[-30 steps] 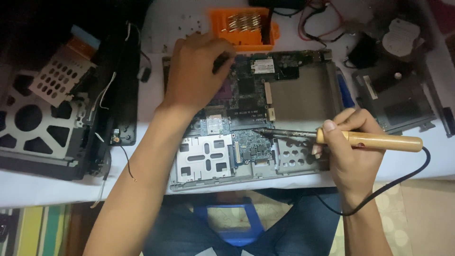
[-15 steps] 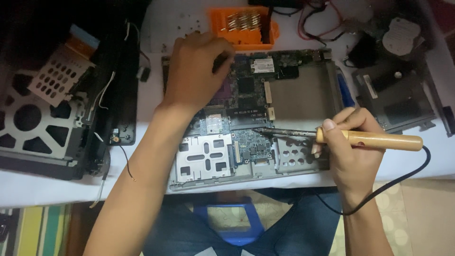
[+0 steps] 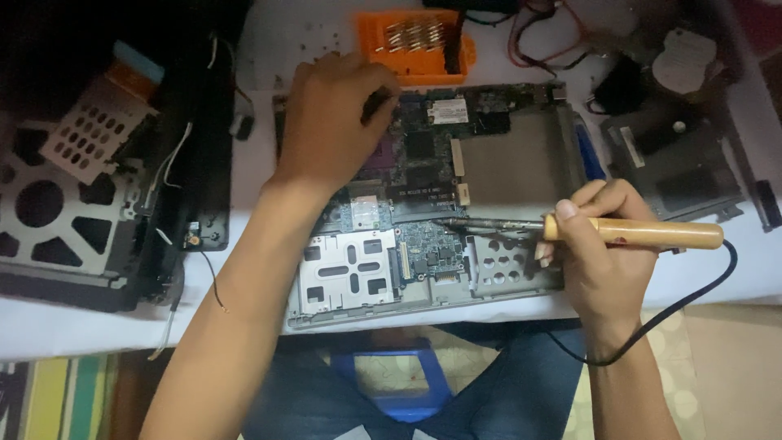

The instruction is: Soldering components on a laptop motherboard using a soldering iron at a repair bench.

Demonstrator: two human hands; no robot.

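Observation:
An opened laptop base with its green circuit board [image 3: 423, 163] lies on the white table. My left hand [image 3: 330, 122] rests on the board's upper left part, fingers curled around a small dark object I cannot identify. My right hand [image 3: 603, 253] grips a soldering iron [image 3: 643, 234] by its wooden handle. The metal tip points left and touches the board near its middle. The iron's black cord [image 3: 692, 297] loops down past my right wrist.
An orange tray [image 3: 415, 41] with metal bits stands behind the board. A black laptop shell with a metal frame [image 3: 90, 204] lies at the left. A grey drive and loose parts [image 3: 676, 155] sit at the right. A blue stool [image 3: 399, 383] is under the table.

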